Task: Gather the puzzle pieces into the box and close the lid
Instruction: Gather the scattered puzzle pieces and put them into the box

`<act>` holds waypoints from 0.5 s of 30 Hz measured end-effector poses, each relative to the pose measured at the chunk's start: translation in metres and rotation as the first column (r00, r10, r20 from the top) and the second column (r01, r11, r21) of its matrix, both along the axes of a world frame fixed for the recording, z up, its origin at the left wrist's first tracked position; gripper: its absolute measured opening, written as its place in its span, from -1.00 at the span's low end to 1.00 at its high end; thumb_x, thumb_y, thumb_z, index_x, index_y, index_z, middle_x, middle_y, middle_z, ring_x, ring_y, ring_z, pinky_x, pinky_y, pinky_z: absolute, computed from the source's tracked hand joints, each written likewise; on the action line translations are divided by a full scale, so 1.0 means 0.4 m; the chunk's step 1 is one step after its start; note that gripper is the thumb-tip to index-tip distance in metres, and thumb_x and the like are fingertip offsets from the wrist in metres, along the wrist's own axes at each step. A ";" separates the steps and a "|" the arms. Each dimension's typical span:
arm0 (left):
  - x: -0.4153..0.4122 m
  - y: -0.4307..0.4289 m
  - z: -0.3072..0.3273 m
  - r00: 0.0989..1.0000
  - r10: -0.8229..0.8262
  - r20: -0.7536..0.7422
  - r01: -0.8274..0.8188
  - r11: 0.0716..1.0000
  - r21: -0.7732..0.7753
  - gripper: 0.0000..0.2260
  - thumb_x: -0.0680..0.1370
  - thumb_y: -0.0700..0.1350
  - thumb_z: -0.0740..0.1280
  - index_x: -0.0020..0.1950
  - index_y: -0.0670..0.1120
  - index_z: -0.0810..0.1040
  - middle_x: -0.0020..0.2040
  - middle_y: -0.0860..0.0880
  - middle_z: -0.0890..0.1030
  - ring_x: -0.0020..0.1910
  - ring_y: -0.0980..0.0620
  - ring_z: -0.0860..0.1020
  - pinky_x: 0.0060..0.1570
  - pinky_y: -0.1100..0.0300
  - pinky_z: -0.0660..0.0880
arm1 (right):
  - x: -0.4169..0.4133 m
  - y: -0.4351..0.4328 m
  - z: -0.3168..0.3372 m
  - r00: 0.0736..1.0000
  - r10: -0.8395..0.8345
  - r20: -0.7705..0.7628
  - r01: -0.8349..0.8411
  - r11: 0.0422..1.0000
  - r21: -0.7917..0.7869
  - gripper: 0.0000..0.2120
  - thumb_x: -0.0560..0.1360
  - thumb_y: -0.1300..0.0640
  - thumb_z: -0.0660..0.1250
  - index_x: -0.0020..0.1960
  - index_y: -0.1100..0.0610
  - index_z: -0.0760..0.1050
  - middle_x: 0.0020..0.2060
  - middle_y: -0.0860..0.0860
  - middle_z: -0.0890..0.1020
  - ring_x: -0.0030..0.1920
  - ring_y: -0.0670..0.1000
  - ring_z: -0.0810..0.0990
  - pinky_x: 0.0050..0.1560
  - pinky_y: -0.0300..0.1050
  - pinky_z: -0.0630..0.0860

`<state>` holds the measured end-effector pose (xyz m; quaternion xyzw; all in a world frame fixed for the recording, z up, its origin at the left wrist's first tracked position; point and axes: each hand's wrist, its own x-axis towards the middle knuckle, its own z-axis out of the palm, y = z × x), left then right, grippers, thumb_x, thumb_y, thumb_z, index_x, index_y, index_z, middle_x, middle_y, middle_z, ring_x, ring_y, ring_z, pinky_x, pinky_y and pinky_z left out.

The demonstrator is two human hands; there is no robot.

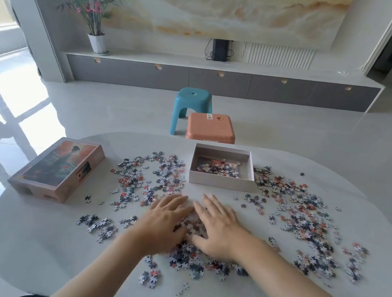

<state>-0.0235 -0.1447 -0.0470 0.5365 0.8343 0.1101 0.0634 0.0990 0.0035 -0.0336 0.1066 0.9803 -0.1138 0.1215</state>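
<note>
"Down by the near edge of the white oval table [49,240], what do you see?"

"A few small blue, white and orange cardboard puzzle pieces [150,277] lie loose there. Just past them are my two hands."

"What are the hands doing?"

"My left hand [166,220] and my right hand [218,230] lie flat, fingers out, side by side. Neither one grabs anything. They press on a little heap [191,225] of pieces between them."

"Which step is this?"

"I think it is the gathering step, and it looks early. Lots of pieces lie spread out to the left and right of my hands."

"Where do they go?"

"Into the open grey cardboard box [220,181], which sits just past my fingertips, a bit to the right. It has only a small bunch of pieces on its bottom."

"And the lid?"

"The cardboard lid with a painted picture on top [57,168] lies well off to the left on the table, picture up, not on the box."

"What comes next?"

"I guess I must cup both hands round the heap, lift it without spilling, and drop it in the box. The lid goes on last."

"Anything behind?"

"An orange plastic stool [210,127] and a teal plastic stool [193,102] stand on the floor beyond the table."
</note>
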 end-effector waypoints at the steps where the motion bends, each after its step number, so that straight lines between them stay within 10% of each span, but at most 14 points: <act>1: 0.003 -0.021 -0.011 1.000 0.009 -0.007 -0.009 1.000 -0.009 -0.51 0.59 0.20 0.06 0.53 0.22 0.08 0.56 0.12 0.00 0.55 0.07 -0.11 0.47 0.05 -0.21 | 0.003 -0.012 -0.023 1.000 0.020 0.024 -0.021 0.999 0.033 -0.18 0.53 -0.30 0.01 0.56 -0.02 -0.38 0.54 0.03 -0.38 0.51 0.04 -0.44 0.51 0.24 -0.28; 5: -0.012 -0.047 -0.042 0.998 0.050 -0.041 -0.050 0.999 0.013 -0.51 0.61 0.24 -0.06 0.54 0.21 -0.01 0.56 0.12 -0.10 0.54 0.08 -0.20 0.49 0.07 -0.24 | -0.016 -0.033 -0.067 0.999 0.030 -0.022 -0.028 0.995 0.094 -0.27 0.58 -0.32 -0.14 0.53 -0.04 -0.46 0.50 0.00 -0.43 0.49 0.01 -0.48 0.49 0.18 -0.37; 15: -0.082 0.050 -0.028 0.992 0.086 0.088 -0.109 0.947 0.303 -0.72 0.61 -0.07 0.24 0.29 -0.06 0.54 0.31 -0.07 0.51 0.31 -0.08 0.42 0.36 -0.01 0.32 | -0.099 -0.003 -0.034 0.921 -0.050 -0.386 0.041 0.999 -0.031 -0.58 0.60 -0.05 0.24 0.39 0.13 0.43 0.30 0.05 0.46 0.33 0.09 0.37 0.37 0.04 0.33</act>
